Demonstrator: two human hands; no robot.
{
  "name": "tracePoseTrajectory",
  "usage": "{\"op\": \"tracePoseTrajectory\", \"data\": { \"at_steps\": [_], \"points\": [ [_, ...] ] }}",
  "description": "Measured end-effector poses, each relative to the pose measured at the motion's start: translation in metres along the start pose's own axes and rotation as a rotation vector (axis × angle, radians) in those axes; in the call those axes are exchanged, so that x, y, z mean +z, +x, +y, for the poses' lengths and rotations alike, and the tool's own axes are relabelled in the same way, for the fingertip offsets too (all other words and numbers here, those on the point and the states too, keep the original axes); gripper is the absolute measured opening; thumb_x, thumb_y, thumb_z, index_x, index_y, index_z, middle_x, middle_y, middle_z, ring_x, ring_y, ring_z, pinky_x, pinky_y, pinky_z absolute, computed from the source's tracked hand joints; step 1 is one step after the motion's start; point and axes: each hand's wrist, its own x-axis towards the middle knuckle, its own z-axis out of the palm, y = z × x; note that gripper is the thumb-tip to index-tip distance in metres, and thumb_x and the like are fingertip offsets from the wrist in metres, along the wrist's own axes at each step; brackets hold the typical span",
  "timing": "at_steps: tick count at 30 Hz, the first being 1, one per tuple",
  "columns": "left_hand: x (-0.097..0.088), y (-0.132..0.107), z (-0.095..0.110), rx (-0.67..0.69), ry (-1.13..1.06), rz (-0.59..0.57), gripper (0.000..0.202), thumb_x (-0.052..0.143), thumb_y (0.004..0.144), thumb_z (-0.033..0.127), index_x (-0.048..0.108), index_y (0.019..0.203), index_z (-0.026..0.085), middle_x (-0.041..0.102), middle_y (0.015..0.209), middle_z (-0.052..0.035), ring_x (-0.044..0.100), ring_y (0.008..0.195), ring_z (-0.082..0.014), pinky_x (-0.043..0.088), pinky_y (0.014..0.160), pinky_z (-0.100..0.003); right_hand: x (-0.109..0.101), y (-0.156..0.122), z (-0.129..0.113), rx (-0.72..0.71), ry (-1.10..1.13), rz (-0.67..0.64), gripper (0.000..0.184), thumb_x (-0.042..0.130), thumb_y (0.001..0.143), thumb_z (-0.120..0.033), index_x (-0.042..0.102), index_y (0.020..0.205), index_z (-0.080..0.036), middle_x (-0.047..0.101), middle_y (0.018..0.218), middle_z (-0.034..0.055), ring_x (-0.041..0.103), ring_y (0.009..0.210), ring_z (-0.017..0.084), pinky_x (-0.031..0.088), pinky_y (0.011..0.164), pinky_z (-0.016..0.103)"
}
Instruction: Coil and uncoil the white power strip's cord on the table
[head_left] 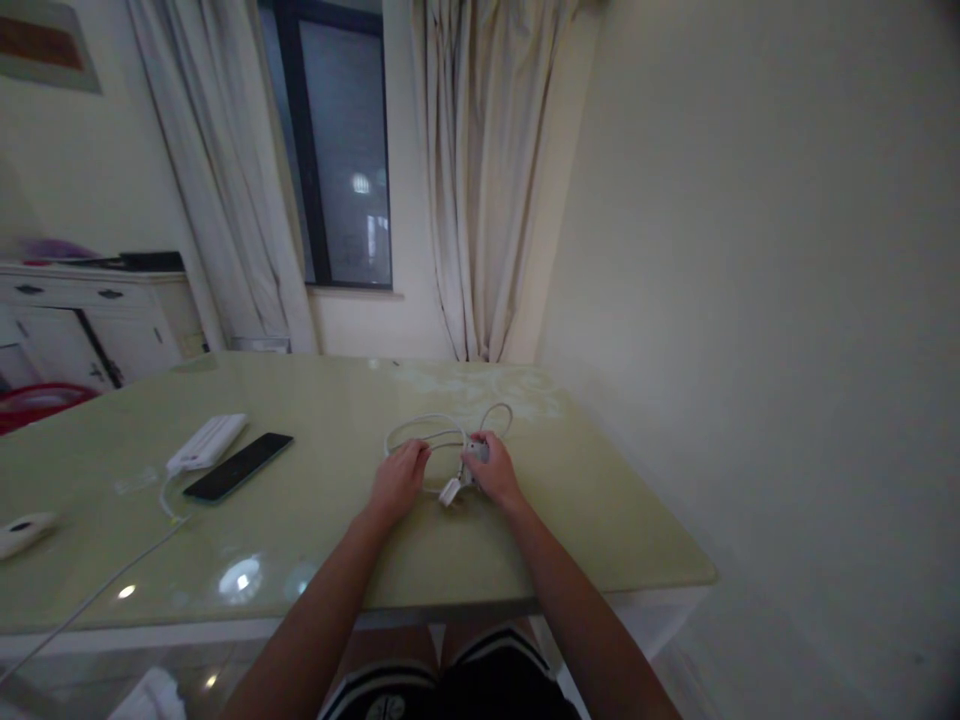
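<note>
A white cable (431, 425) lies looped on the pale green table (600, 500) in front of me. My left hand (400, 481) rests on the near side of the loop with fingers curled over the cable. My right hand (491, 470) is closed around a small white plug or adapter (475, 450) on the same cable. A second white plug end (450, 491) sticks out between the two hands, close to the tabletop.
A white power bank (208, 441) with its own thin cable and a black phone (238, 466) lie at the left. A white object (22, 532) sits at the far left edge. A wall runs along the right, curtains and a window behind.
</note>
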Motion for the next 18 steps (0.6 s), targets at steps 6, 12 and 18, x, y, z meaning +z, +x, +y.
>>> {"op": "tracePoseTrajectory", "data": {
  "at_steps": [6,12,18],
  "points": [
    [0.002,-0.001,-0.005,-0.113,0.136,0.041,0.043,0.032,0.104,0.041,0.069,0.100,0.020,0.068,0.108,-0.0095,0.062,0.105,-0.0246,0.044,0.093,-0.039,-0.006,0.004,0.003,0.009,-0.012,-0.027,0.034,0.070,0.070,-0.027,0.072,0.102,-0.019,0.073,0.102,0.0065,0.065,0.094,0.023,0.049,0.090,0.036],
    [0.003,-0.004,0.001,-0.076,0.220,-0.046,0.048,0.031,0.104,0.046,0.070,0.089,0.021,0.069,0.105,-0.0086,0.061,0.107,-0.0252,0.036,0.103,-0.048,-0.010,0.023,-0.003,0.095,0.373,0.182,0.052,0.066,0.078,-0.051,0.072,0.113,-0.014,0.074,0.104,0.0093,0.066,0.093,0.022,0.054,0.083,0.034],
    [0.001,-0.006,0.009,0.035,0.195,-0.120,0.050,0.036,0.102,0.051,0.072,0.083,0.021,0.070,0.096,-0.0083,0.062,0.105,-0.0270,0.027,0.107,-0.059,0.024,0.061,-0.008,0.178,0.451,-0.189,0.049,0.071,0.073,-0.049,0.071,0.111,-0.019,0.072,0.103,0.0045,0.067,0.092,0.021,0.057,0.076,0.033]
  ]
}}
